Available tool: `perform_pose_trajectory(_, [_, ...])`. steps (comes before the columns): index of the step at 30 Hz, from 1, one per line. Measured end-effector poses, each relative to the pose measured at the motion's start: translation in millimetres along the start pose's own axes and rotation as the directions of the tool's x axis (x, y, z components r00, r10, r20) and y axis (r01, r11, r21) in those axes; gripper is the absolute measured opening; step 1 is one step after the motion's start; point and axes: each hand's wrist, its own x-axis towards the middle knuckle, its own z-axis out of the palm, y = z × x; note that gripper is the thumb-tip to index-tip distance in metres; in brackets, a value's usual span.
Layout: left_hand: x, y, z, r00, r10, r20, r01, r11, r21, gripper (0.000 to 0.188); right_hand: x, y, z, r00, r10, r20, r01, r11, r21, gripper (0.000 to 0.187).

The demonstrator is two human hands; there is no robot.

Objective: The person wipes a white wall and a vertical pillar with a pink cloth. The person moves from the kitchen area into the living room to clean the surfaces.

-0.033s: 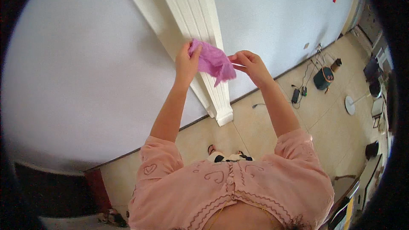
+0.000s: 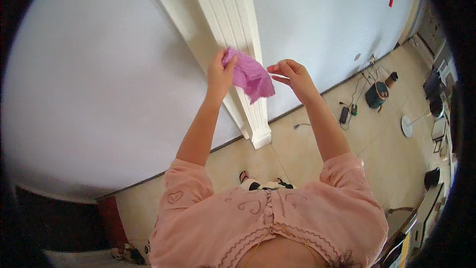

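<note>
Left fingers pinching purple cloth — right fingers slightly parted, near its edge.

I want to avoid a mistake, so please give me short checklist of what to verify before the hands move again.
1. Left hand grips the purple cloth: ok.
2. Cloth spread flat: not ok, it hangs creased.
3. Right hand pinches the cloth: not ok, thumb and finger look apart near its edge.
4. Cloth touches the white pillar: cannot tell from this angle.
5. Black adapter away from left foot: ok, off to the right.
</note>
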Motion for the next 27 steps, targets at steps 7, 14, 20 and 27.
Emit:
perform_pose_trajectory(7, [12,25,-15,0.973,0.023,0.231,0.04,0.963,-0.267,0.027,25,13,41,0.98,-0.135,0.144,0.18,0.909,-0.376,0.051])
perform_pose_trajectory(14, [38,-1,-79,0.96,-0.011,0.279,0.123,0.913,-0.39,0.025,36,4,78,0.994,0.035,0.1,-0.001,0.945,-0.327,0.033])
perform_pose_trajectory(20, [51,-28,-77,0.961,-0.003,0.277,0.139,0.87,-0.474,0.032,53,-12,115,0.932,-0.254,-0.259,0.157,0.926,-0.343,0.023])
perform_pose_trajectory(27, [64,2,-57,0.948,0.224,0.224,-0.063,0.826,-0.56,0.037,56,-36,148,0.8,-0.588,-0.12,0.526,0.783,-0.332,0.02])
